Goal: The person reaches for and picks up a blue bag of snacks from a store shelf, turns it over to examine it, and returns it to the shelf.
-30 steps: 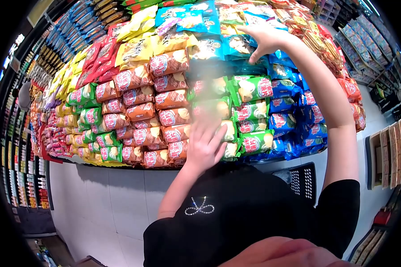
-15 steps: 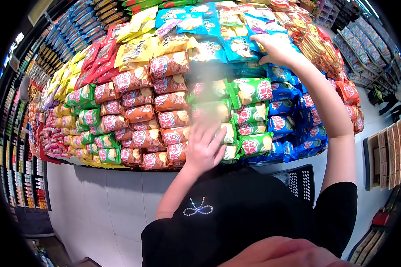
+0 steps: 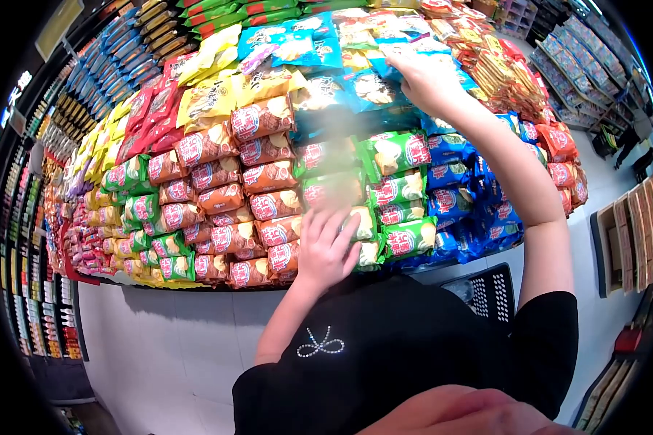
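Observation:
My left hand [image 3: 329, 250] lies with its fingers stretched out on a stack of green chip bags [image 3: 335, 190], at the front of the display. My right hand [image 3: 426, 83] reaches across to the upper rows, its fingers drawn in at the corner of a blue snack bag [image 3: 374, 90]. The fingers look closed on that corner, though part of the grip is hidden. Brown chip bags [image 3: 263, 119] are piled left of my left hand. Below my right forearm are dark blue chip bags [image 3: 448, 148]. A blurred patch covers some bags in the middle.
Yellow snack bags [image 3: 210, 98] and red bags [image 3: 149, 116] fill the display's left side. Orange bags [image 3: 556, 141] stand at its right end. A black perforated step or crate [image 3: 497, 293] is on the floor by my body. Cardboard boxes [image 3: 635, 232] stand at right.
My right hand has moved slightly left and its fingers have drawn in at the blue bag. My left hand remains on the green bags. The view has shifted a little.

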`<state>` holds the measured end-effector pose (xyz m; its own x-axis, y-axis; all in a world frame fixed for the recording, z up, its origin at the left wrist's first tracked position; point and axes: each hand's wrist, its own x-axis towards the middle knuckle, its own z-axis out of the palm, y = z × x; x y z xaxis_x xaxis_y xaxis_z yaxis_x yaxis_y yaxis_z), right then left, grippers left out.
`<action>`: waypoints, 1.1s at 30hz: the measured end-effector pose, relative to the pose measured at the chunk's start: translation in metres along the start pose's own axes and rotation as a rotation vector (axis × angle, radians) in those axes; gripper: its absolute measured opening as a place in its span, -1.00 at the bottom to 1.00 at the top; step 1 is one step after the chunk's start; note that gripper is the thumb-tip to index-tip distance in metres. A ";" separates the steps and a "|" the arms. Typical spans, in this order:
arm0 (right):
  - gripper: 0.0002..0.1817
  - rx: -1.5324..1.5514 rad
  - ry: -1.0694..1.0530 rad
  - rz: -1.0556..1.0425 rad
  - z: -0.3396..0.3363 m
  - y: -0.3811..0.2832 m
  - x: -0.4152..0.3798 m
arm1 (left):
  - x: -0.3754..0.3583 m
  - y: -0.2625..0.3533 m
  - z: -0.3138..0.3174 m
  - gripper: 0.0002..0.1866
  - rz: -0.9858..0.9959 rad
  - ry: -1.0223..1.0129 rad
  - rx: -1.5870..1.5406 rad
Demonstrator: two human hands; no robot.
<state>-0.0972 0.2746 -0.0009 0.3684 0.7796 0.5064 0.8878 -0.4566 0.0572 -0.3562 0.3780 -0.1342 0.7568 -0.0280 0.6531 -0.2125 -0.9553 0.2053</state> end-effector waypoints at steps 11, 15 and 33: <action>-0.66 -0.051 0.371 -0.218 0.039 -0.037 0.020 | 0.001 0.001 0.000 -0.55 0.010 -0.002 0.011; -0.57 0.048 0.245 -0.091 0.023 -0.013 0.024 | 0.000 0.001 0.000 -0.54 0.011 0.000 0.011; -0.46 -0.019 -0.125 0.424 0.060 0.031 0.071 | -0.001 0.001 0.000 -0.54 -0.013 -0.004 0.002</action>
<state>-0.0268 0.3416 -0.0151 0.7308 0.5670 0.3801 0.6461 -0.7542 -0.1171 -0.3568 0.3774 -0.1348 0.7618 -0.0166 0.6476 -0.2011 -0.9563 0.2121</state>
